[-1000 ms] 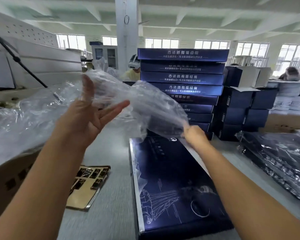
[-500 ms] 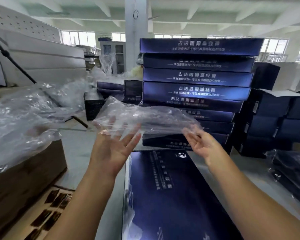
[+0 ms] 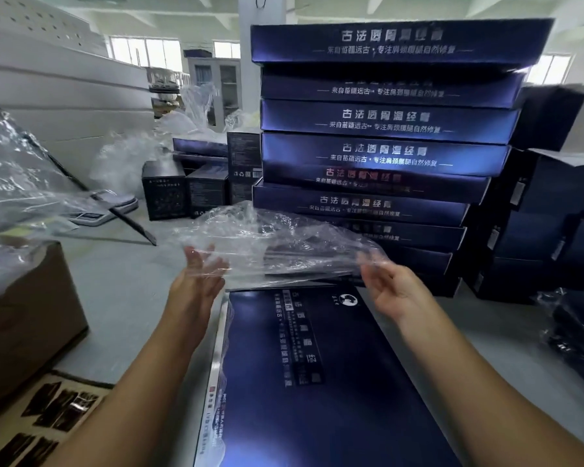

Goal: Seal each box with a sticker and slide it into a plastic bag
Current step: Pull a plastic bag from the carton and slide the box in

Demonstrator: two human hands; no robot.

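Grey table (image 3: 122, 298) bears navy box (image 3: 334, 382); stacked boxes (image 3: 385, 153) behind.

hands: 2, left hand (image 3: 196, 284) and right hand (image 3: 393, 291) | plastic bag (image 3: 277, 244): 1 | flat blue box (image 3: 317, 382), table (image 3: 122, 298) near edge: 1 | stacked blue boxes (image 3: 385, 153), far edge: at least 8 | small black boxes (image 3: 164, 193), far left: at least 3 | sticker sheet (image 3: 61, 409), near-left corner: at least 1 | brown carton (image 3: 24, 318), left edge: 1

Grey table (image 3: 122, 298), flat blue box (image 3: 334, 382) in front, stack of blue boxes (image 3: 385, 156) behind, sticker sheet (image 3: 48, 409) at left.
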